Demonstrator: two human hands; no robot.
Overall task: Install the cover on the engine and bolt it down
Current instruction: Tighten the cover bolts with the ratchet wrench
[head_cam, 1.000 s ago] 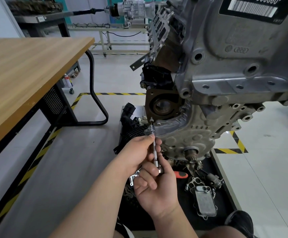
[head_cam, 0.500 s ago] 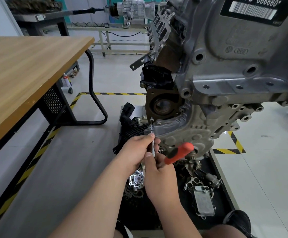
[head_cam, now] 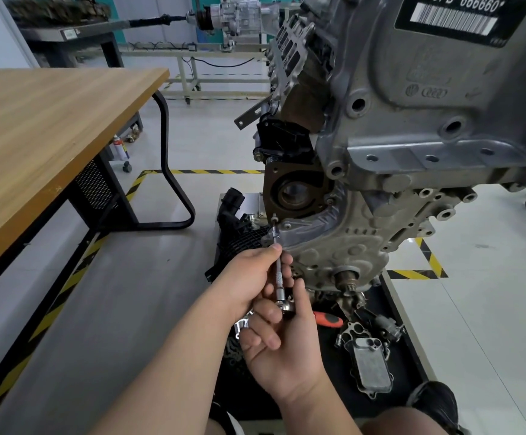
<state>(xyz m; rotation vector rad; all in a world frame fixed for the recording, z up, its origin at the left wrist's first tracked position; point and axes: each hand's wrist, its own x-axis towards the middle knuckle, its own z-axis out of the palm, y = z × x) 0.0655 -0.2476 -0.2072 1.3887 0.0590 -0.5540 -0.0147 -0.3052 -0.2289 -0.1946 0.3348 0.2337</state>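
Note:
A grey engine (head_cam: 412, 127) hangs on a stand, and a cast metal cover (head_cam: 334, 246) sits against its lower end. A ratchet with a long extension bar (head_cam: 278, 271) points up at a bolt (head_cam: 275, 220) at the cover's upper left corner. My left hand (head_cam: 249, 277) pinches the extension bar near its upper part. My right hand (head_cam: 283, 343) grips the ratchet head from below, and the red handle (head_cam: 329, 318) sticks out to the right behind my fingers.
A black tray (head_cam: 409, 356) on the floor under the engine holds loose engine parts, including a metal oil cooler (head_cam: 371, 365). A wooden table (head_cam: 51, 136) stands to the left. Yellow-black tape marks the floor. A dark shoe (head_cam: 437, 403) shows at the bottom right.
My right hand swung the ratchet's red handle up to the right and then back down. The left hand kept hold of the extension bar at the bolt.

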